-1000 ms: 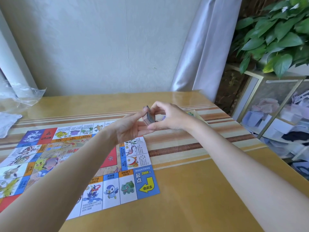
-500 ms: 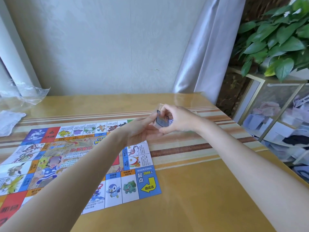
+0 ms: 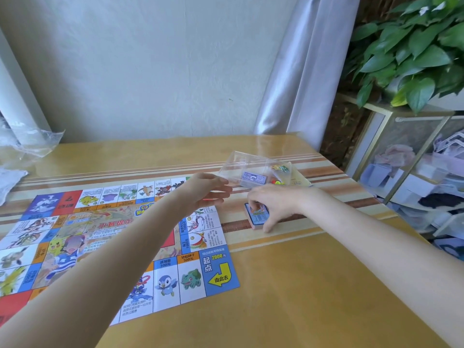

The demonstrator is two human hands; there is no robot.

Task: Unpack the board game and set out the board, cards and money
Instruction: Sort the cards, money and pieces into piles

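Observation:
The colourful paper game board (image 3: 120,237) lies flat on the table's left half. Just right of its far corner, a small stack of cards (image 3: 256,216) sits on the table. My right hand (image 3: 275,204) grips that stack from above, fingers curled round its sides. My left hand (image 3: 208,190) hovers over the board's far right corner, fingers straight and holding nothing. Behind both hands stands a clear plastic box (image 3: 253,169) with blue play money (image 3: 253,177) and small coloured pieces (image 3: 276,182) inside.
Crumpled clear wrapping (image 3: 27,144) and a white cloth (image 3: 10,179) lie at the table's far left. A grey curtain (image 3: 301,66) hangs behind the far right corner. A shelf unit (image 3: 411,177) and a leafy plant (image 3: 414,49) stand right of the table (image 3: 301,285).
Both hands held the card stack in the air between them. Now my right hand has lowered it onto the table, and my left hand has let go and opened.

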